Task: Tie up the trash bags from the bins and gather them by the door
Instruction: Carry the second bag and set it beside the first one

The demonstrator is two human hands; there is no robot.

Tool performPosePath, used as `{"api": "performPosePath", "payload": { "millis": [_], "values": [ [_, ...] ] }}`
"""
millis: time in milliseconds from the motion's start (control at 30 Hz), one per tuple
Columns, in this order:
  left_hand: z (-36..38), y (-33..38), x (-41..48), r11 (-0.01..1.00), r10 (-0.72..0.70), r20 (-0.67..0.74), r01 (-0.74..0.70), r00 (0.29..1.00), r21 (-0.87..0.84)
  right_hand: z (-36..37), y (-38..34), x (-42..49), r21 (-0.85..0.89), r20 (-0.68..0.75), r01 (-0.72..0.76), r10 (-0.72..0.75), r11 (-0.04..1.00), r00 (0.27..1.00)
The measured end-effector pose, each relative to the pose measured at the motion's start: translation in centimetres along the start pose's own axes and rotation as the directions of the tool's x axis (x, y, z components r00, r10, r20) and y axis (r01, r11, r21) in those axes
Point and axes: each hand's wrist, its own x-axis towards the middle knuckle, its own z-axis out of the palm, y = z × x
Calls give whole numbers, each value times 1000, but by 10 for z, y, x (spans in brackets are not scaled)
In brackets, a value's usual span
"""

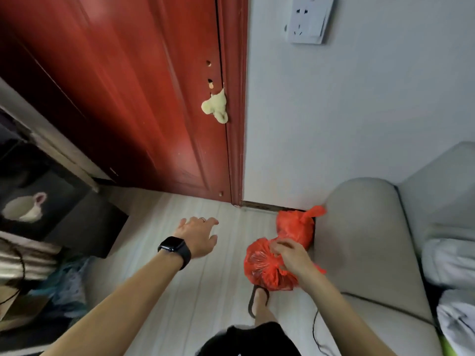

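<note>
red trash bag point(262, 268) pinched at its top by right grip point(293, 255), left grip point(199, 238) spread, arm outstretched

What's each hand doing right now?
Left hand: open, fingers spread, holding nothing.
Right hand: gripping the nearer red trash bag.

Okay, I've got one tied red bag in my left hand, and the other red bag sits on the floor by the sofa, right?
Not quite: the head view shows the right hand gripping the tied red bag; the left hand is open and empty. The other red bag does sit on the floor by the sofa.
</note>
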Motion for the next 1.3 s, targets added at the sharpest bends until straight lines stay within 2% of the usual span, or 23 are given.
{"api": "performPosePath", "payload": {
  "millis": [100, 167, 300, 467, 567, 633, 767, 867, 1000, 1167, 1300],
  "values": [
    [-12, 6, 56, 999, -23, -8, 23, 1000, -47, -7, -14, 65, -49, -10, -21, 20, 999, 1000],
    [-21, 8, 90, 997, -38, -12, 37, 999, -73, -13, -25, 102, -106, -13, -86, 85, 991, 996],
    [-41, 8, 149, 996, -50, -112, 42, 992, -74, -14, -52, 163, -205, -20, -141, 140, 969, 990],
    [-47, -10, 245, 989, 0, -274, 40, 962, 140, 4, -71, 257, -358, 3, -161, 174, 920, 985],
    [-32, -23, 302, 978, 91, -359, -15, 929, 208, 18, -66, 313, -277, 13, -184, 195, 943, 981],
    [-18, -33, 341, 959, 149, -374, -42, 916, 281, 28, -60, 355, -233, 33, -194, 207, 953, 978],
    [11, -46, 400, 926, 215, -381, -64, 899, 371, 42, -29, 440, -102, -20, -223, 223, 969, 975],
    [37, -48, 426, 923, 235, -422, -65, 876, 379, 53, -1, 481, -36, -13, -265, 265, 964, 964],
    [66, -57, 456, 925, 254, -496, -59, 831, 374, 70, 35, 529, -55, -11, -295, 294, 954, 956],
    [88, -61, 479, 930, 252, -552, -41, 795, 366, 77, 65, 565, 80, -12, -394, 396, 916, 918],
    [99, -59, 485, 936, 233, -553, -31, 800, 350, 85, 74, 572, 143, 19, -441, 443, 886, 896]
  ]
}}
